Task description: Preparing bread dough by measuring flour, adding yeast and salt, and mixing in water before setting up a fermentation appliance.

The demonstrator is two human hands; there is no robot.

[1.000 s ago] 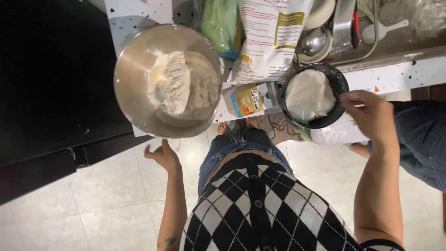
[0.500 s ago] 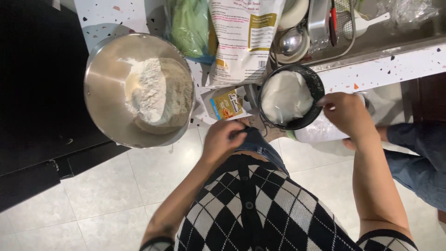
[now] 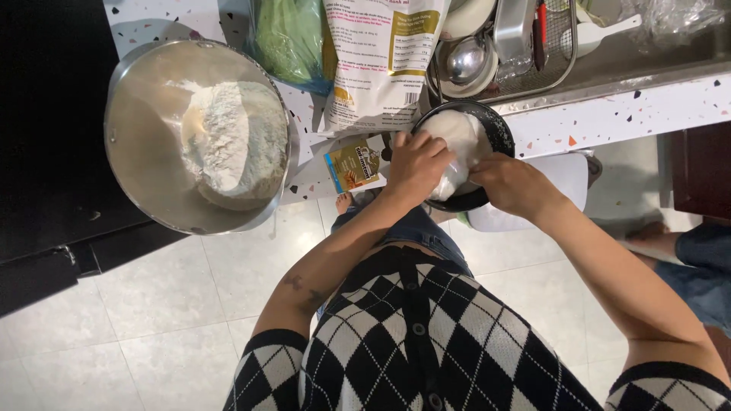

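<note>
The far side of the black bowl (image 3: 487, 199) is hidden under both hands, and whether the white lump (image 3: 457, 137) inside is dough is hard to tell. A speckled white counter (image 3: 624, 114) crosses the top of the frame above pale floor tiles (image 3: 152, 320). At upper left sits a large steel bowl (image 3: 152, 183) of flour. The left hand (image 3: 415, 164), loose by the hip 1 second ago, now curls its fingers onto the lump at upper centre; the right hand (image 3: 514, 186) grips the bowl's near rim.
</note>
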